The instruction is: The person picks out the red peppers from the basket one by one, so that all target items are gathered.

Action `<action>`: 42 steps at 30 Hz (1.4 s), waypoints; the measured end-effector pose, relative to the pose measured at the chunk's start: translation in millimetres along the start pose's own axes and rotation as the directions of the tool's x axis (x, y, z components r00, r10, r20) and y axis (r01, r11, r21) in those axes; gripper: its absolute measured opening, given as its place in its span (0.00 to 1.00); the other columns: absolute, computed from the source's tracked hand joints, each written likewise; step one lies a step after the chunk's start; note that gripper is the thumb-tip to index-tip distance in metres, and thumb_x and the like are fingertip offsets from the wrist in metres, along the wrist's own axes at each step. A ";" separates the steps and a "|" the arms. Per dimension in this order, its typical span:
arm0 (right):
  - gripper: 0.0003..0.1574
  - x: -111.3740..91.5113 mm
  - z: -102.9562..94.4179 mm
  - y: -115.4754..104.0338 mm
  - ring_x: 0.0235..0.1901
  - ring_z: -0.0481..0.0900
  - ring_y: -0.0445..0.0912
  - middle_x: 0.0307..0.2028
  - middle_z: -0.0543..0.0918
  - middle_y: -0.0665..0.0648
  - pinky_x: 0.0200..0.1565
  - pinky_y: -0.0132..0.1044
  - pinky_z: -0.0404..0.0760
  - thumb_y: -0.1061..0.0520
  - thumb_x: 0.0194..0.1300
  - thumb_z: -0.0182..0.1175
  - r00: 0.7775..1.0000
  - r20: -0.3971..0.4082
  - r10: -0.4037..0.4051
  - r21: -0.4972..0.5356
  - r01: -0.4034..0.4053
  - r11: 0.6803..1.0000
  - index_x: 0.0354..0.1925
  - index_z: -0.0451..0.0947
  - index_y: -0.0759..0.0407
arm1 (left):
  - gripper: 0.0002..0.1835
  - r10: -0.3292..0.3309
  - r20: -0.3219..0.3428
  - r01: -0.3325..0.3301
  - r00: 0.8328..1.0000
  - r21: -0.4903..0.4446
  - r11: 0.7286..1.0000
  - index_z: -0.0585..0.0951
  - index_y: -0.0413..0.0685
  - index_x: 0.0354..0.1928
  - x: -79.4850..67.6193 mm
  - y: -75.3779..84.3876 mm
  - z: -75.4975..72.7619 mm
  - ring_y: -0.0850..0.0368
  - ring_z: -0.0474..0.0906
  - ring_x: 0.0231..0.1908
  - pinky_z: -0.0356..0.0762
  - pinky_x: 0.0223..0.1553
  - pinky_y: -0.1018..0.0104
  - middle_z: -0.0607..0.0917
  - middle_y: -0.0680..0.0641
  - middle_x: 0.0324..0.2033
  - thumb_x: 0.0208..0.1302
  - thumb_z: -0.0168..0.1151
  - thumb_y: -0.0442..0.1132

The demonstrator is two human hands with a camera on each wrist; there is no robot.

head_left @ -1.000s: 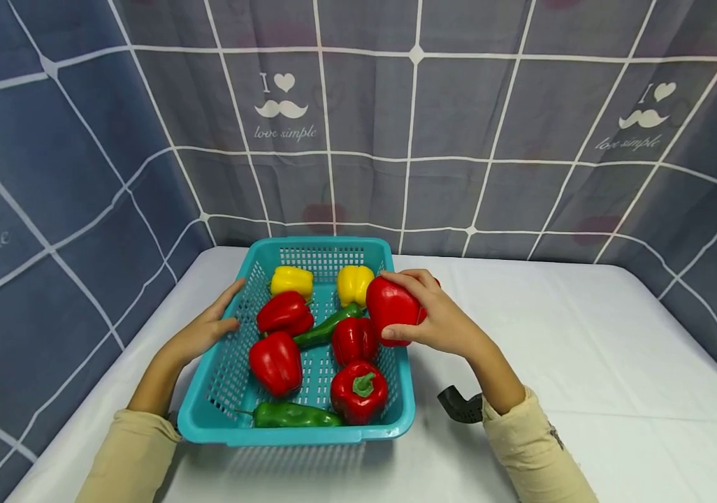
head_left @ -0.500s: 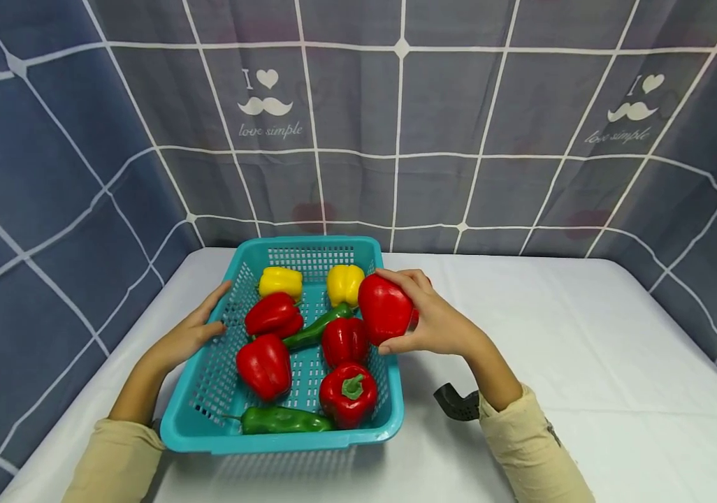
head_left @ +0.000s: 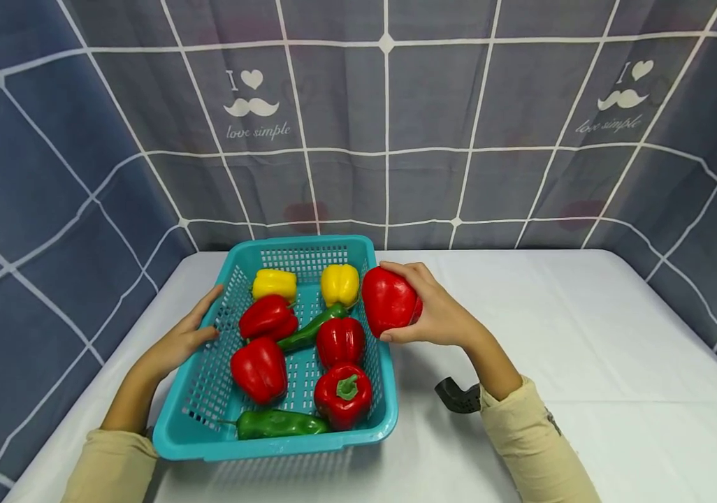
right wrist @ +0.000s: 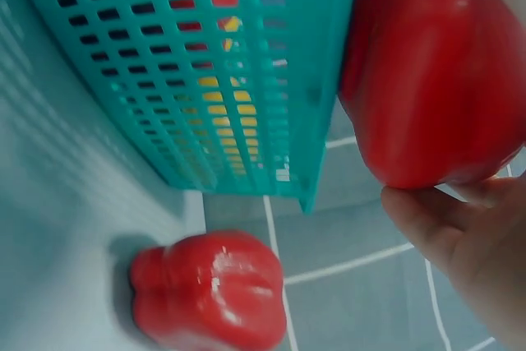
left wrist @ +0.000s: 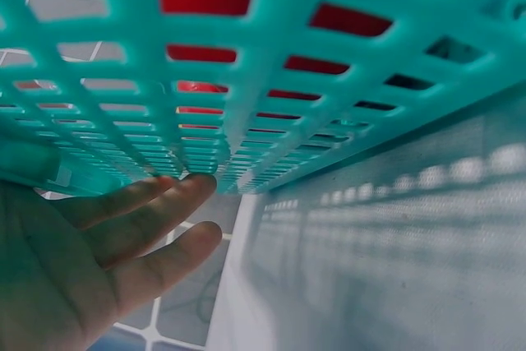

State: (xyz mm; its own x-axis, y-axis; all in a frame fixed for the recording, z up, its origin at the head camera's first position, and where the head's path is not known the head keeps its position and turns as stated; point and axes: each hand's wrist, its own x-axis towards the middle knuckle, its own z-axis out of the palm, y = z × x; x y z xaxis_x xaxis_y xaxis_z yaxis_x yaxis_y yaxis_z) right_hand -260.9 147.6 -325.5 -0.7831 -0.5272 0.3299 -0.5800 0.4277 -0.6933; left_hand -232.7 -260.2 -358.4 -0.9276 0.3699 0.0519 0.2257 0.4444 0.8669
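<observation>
A turquoise plastic basket (head_left: 273, 450) with slotted walls contains red bell peppers (head_left: 341, 342), yellow bell peppers (head_left: 339, 285) and green chili peppers (head_left: 283, 424). My left hand (head_left: 179, 346) rests at the basket's left rim, thumb and index finger touching it. In the left wrist view, its other fingers (left wrist: 152, 232) reach along the outer wall, fairly straight. My right hand (head_left: 437, 314) grips a large red bell pepper (head_left: 390, 302) at the right rim, with fingers over its top and thumb below. Outside the basket, another red bell pepper (right wrist: 214, 292) appears in the right wrist view, hidden in the head view.
White cloth (head_left: 553, 335) covers the table. A grey-blue curtain (head_left: 428, 105) with white lines stands along the back and sides. A black curved piece (head_left: 459, 395) sits by my right sleeve.
Relative to the basket, the right hand and its red bell pepper have shifted slightly right. The whole head view has drifted; the left hand stays at the rim.
</observation>
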 end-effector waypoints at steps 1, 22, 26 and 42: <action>0.58 -0.8 -2.1 1.4 0.55 0.66 0.52 0.55 0.64 0.56 0.43 0.44 0.79 0.51 0.38 0.74 1.000 -0.009 0.003 -0.004 -0.003 1.000 0.66 0.57 0.45 | 0.41 -0.002 0.000 0.002 1.000 0.005 1.000 0.34 0.44 0.71 -0.2 -0.2 -0.1 0.36 0.56 0.58 0.75 0.40 0.72 0.37 0.32 0.69 0.59 0.41 0.29; 0.57 -13.6 -45.2 32.7 0.56 0.65 0.55 0.57 0.63 0.59 0.45 0.51 0.77 0.55 0.40 0.72 0.989 -0.090 0.114 -0.038 -0.118 0.992 0.66 0.56 0.44 | 0.41 -0.001 0.003 0.001 1.000 0.003 1.000 0.34 0.45 0.71 -0.2 3.8 -1.3 0.30 0.55 0.57 0.77 0.39 0.66 0.39 0.31 0.68 0.59 0.40 0.28; 0.57 -16.8 -51.1 43.9 0.57 0.64 0.56 0.58 0.62 0.59 0.46 0.52 0.76 0.54 0.41 0.73 0.983 -0.090 0.158 -0.045 -0.162 0.986 0.67 0.55 0.44 | 0.41 -0.007 0.005 0.007 1.000 0.004 1.000 0.34 0.45 0.71 0.2 3.7 -0.9 0.32 0.58 0.56 0.77 0.38 0.65 0.39 0.31 0.68 0.59 0.40 0.29; 0.59 -22.6 -53.8 88.0 0.59 0.62 0.60 0.60 0.57 0.62 0.51 0.58 0.70 0.48 0.41 0.72 0.950 -0.080 0.300 -0.057 -0.305 0.951 0.68 0.52 0.43 | 0.41 -0.014 0.002 0.014 1.000 -0.020 1.000 0.34 0.43 0.70 -0.3 0.3 -0.9 0.28 0.56 0.57 0.78 0.38 0.64 0.39 0.30 0.68 0.58 0.40 0.28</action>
State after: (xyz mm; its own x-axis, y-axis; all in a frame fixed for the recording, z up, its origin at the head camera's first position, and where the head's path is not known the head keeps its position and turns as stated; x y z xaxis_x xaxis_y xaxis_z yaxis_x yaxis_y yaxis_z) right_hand -306.2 236.7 -359.5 -0.9365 -0.3138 0.1568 -0.3252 0.6091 -0.7234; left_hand -232.7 -261.0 -357.7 -0.9302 0.3651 0.0391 0.2069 0.4332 0.8773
